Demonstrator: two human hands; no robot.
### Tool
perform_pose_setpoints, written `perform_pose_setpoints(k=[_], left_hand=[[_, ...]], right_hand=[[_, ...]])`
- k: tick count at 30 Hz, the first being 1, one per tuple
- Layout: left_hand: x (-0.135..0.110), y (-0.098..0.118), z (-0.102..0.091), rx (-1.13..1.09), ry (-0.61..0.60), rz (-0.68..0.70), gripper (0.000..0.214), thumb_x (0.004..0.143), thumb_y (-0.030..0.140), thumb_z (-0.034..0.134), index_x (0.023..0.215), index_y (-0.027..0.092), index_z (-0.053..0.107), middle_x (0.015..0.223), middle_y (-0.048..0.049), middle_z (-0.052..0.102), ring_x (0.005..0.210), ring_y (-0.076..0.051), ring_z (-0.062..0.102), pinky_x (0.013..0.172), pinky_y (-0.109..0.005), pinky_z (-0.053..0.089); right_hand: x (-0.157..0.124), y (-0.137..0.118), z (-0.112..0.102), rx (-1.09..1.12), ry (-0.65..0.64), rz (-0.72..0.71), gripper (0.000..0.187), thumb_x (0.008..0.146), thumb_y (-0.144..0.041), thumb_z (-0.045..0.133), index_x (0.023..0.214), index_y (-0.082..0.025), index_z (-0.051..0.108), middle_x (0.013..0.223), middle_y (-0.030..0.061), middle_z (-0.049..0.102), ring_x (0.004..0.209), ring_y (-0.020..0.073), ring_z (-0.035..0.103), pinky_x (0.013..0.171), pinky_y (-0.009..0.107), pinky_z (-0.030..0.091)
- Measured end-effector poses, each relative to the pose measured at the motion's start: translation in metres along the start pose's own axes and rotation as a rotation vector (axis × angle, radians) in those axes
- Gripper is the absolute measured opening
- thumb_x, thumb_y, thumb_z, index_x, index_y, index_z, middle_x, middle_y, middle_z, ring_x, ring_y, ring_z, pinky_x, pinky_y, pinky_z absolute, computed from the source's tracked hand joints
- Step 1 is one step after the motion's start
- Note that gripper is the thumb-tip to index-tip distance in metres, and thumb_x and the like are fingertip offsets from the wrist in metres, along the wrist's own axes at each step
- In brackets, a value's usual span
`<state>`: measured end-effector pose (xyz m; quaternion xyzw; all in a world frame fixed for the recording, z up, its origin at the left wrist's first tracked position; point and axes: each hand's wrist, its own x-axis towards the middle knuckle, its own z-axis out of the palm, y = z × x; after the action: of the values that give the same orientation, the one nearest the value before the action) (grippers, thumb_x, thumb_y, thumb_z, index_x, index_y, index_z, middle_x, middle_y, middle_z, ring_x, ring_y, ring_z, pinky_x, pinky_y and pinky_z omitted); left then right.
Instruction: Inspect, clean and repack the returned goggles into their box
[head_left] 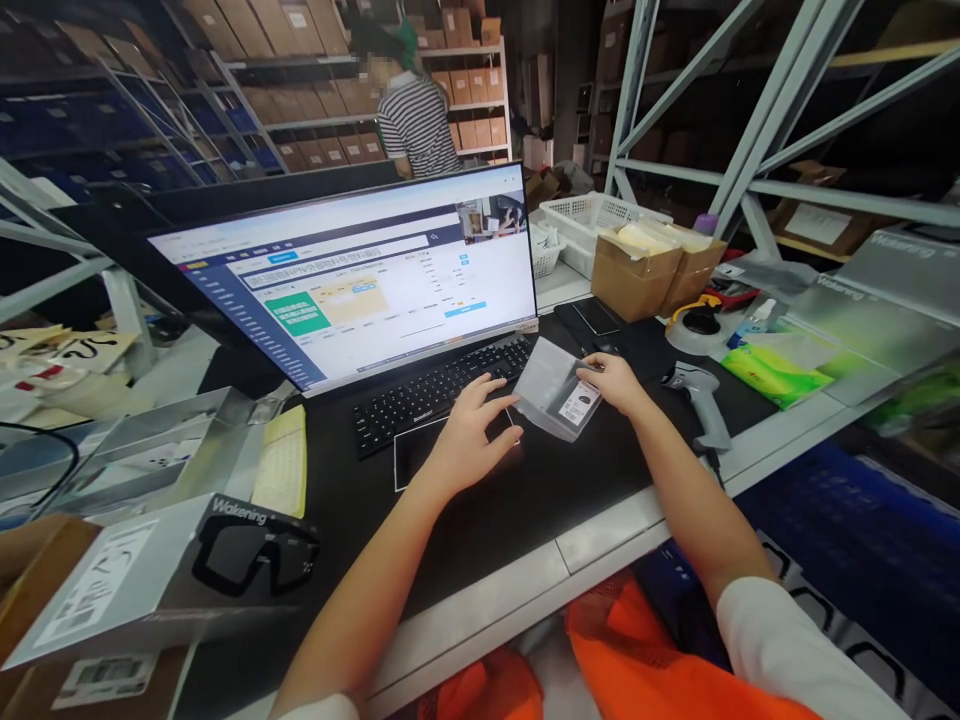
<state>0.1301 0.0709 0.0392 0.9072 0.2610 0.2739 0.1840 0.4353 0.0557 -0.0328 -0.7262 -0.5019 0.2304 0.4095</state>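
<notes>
A clear plastic bag [541,385] with a white printed label [580,402] lies on the black desk mat in front of the monitor. My right hand [616,380] pinches the bag's right edge just above the label. My left hand [474,430] is open with its fingers spread, and its fingertips come close to the bag's left edge. Under that hand is a flat black pad with a white border [413,456], partly covered. The black keyboard [409,405] sits just behind it. I cannot tell whether my left fingers touch the bag.
A lit monitor [360,290] stands behind the keyboard. To the right are a barcode scanner [699,405], a tape roll [694,325], a green packet [776,372] and cardboard boxes [634,275]. A Wakening box [225,560] is at left. A person in a striped shirt [420,125] stands near shelves.
</notes>
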Motion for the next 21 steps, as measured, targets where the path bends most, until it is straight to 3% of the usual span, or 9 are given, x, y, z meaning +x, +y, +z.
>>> perform_pose_setpoints(k=[2,4,7,9,11,15,17,21], left_hand=[[0.0,0.0,0.001,-0.164,0.098,-0.064,0.027,0.093,0.035,0.06,0.115,0.021,0.07,0.129,-0.0124,0.063,0.13,-0.029,0.054,0.113,-0.053,0.042],[-0.003,0.0,0.005,-0.335,0.107,-0.17,0.028,0.093,0.037,0.061,0.114,0.022,0.069,0.124,-0.0115,0.065,0.119,-0.027,0.061,0.105,-0.049,0.049],[-0.006,0.002,0.014,-0.619,0.102,-0.387,0.06,0.086,0.042,0.068,0.14,0.024,0.051,0.145,-0.0152,0.051,0.128,-0.03,0.057,0.098,-0.046,0.052],[-0.006,0.005,0.017,-0.849,0.16,-0.508,0.087,0.08,0.047,0.073,0.154,0.026,0.032,0.159,-0.0173,0.035,0.137,-0.032,0.05,0.099,-0.044,0.053],[-0.005,0.009,0.015,-1.098,0.167,-0.561,0.094,0.078,0.052,0.075,0.156,0.027,0.027,0.16,-0.0166,0.035,0.135,-0.032,0.052,0.097,-0.041,0.053],[-0.003,0.012,0.008,-1.47,0.063,-0.591,0.074,0.078,0.058,0.075,0.139,0.023,0.052,0.127,-0.0119,0.067,0.102,-0.024,0.07,0.08,-0.033,0.058],[-0.002,0.01,0.007,-1.53,0.133,-0.641,0.066,0.073,0.054,0.081,0.126,0.02,0.063,0.115,-0.0086,0.072,0.092,-0.021,0.071,0.074,-0.029,0.059],[-0.002,0.008,0.012,-1.578,0.216,-0.745,0.055,0.07,0.041,0.087,0.116,0.017,0.069,0.118,-0.0098,0.073,0.098,-0.024,0.071,0.077,-0.031,0.062]], right_hand=[[-0.007,-0.017,-0.008,0.098,0.088,-0.055,0.036,0.083,-0.041,0.059,0.104,-0.014,0.068,0.096,0.0077,0.074,0.081,0.0203,0.068,0.071,0.03,0.053],[-0.017,-0.037,-0.011,0.284,0.211,-0.128,0.036,0.083,-0.046,0.062,0.103,-0.016,0.066,0.096,0.0064,0.072,0.081,0.0201,0.068,0.073,0.031,0.054],[-0.033,-0.069,-0.006,0.619,0.376,-0.219,0.035,0.08,-0.05,0.07,0.098,-0.021,0.063,0.091,0.0039,0.07,0.08,0.0195,0.066,0.073,0.032,0.056],[-0.043,-0.089,0.003,0.748,0.362,-0.225,0.034,0.08,-0.051,0.07,0.098,-0.023,0.061,0.091,0.0034,0.069,0.08,0.019,0.066,0.074,0.033,0.056],[-0.051,-0.102,0.011,0.837,0.267,-0.2,0.035,0.078,-0.05,0.073,0.097,-0.023,0.06,0.091,0.0034,0.069,0.079,0.0189,0.067,0.074,0.033,0.056],[-0.055,-0.112,0.023,0.883,0.153,-0.143,0.041,0.073,-0.052,0.077,0.096,-0.023,0.059,0.09,0.0031,0.069,0.078,0.0186,0.065,0.074,0.033,0.055],[-0.055,-0.111,0.025,0.864,0.169,-0.137,0.042,0.072,-0.053,0.078,0.095,-0.022,0.06,0.089,0.0024,0.068,0.078,0.018,0.064,0.073,0.031,0.054],[-0.064,-0.11,0.026,0.813,0.15,-0.14,0.042,0.073,-0.053,0.08,0.094,-0.021,0.063,0.089,0.0013,0.068,0.077,0.0167,0.063,0.072,0.029,0.052]])
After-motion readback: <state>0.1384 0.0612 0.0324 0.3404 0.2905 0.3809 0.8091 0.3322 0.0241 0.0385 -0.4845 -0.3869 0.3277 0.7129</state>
